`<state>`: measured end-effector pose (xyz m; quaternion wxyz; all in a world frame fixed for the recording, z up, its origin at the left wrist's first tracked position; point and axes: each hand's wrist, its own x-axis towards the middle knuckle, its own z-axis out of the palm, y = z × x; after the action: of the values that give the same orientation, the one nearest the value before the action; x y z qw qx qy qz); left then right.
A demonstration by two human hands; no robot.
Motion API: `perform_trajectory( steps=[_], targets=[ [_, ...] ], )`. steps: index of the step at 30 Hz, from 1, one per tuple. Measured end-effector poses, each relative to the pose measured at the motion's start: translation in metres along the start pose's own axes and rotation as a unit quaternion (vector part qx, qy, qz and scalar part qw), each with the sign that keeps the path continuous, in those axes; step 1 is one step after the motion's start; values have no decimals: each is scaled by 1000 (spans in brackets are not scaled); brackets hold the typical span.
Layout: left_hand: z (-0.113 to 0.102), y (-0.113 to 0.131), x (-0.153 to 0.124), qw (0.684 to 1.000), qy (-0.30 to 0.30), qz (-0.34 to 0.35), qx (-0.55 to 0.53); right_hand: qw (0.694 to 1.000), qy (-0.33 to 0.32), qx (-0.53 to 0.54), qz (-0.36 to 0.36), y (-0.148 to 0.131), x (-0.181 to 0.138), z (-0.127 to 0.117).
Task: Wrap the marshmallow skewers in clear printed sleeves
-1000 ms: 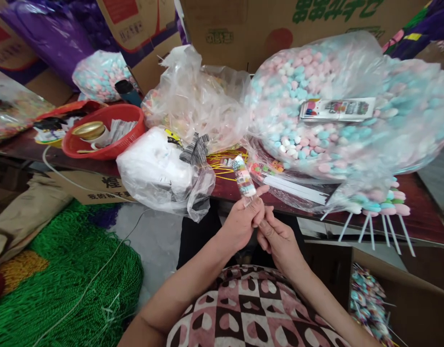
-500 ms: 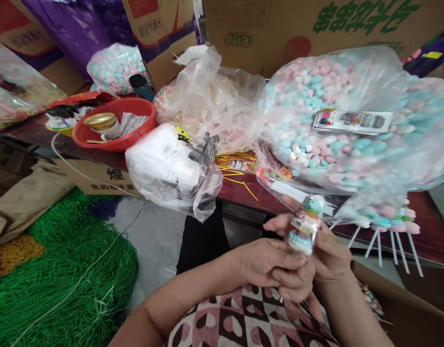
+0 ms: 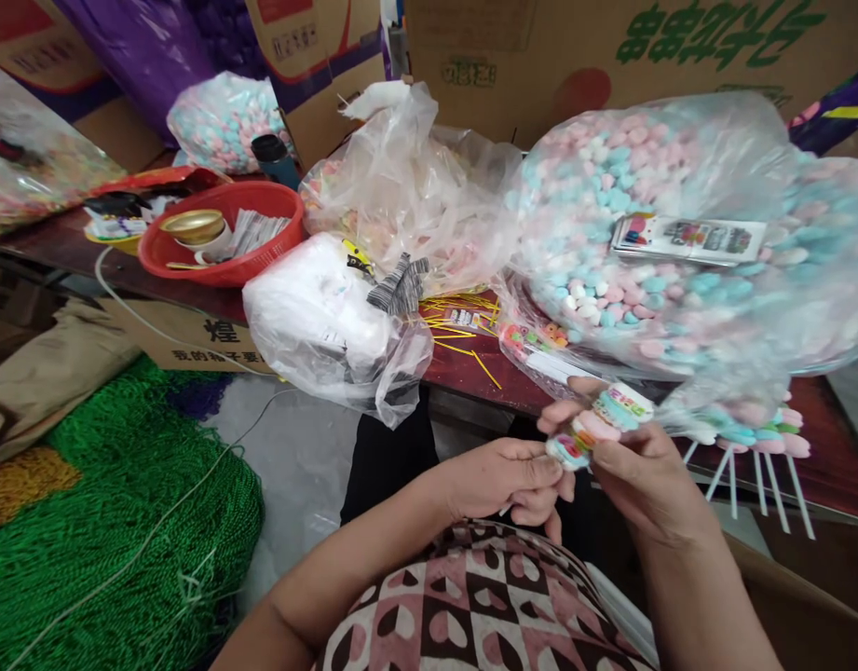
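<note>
A wrapped marshmallow skewer in blue, pink and white leans to the right between my hands. At its lower end, my left hand is closed, pinching near the base, where a bit of white stick shows below the fingers. My right hand grips the candy part from the side, thumb in front and some fingers behind it. Just beyond, a clear bag of white sticks lies on the dark red table. Several marshmallow skewers rest at the table edge to the right, white sticks pointing down.
A large bag of marshmallows carries a stack of printed wrappers. Yellow twist ties lie beside a white plastic bag. A red basket stands left. Green cord heaps on the floor; a cardboard box stands behind.
The marshmallow skewer has tipped further right and turned, so a different side of its wrapper shows. My right hand has shifted right, and my left hand has moved slightly left and up.
</note>
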<state>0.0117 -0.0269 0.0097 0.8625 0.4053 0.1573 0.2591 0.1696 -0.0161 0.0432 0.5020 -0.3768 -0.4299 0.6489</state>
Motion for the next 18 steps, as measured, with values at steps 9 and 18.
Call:
perform_trajectory(
  steps=[9, 18],
  targets=[
    [-30, 3, -17, 871, 362, 77, 324, 982, 47, -178, -46, 31, 36, 17],
    [-54, 18, -36, 888, 406, 213, -43, 691, -28, -720, -52, 43, 78, 14]
  ],
)
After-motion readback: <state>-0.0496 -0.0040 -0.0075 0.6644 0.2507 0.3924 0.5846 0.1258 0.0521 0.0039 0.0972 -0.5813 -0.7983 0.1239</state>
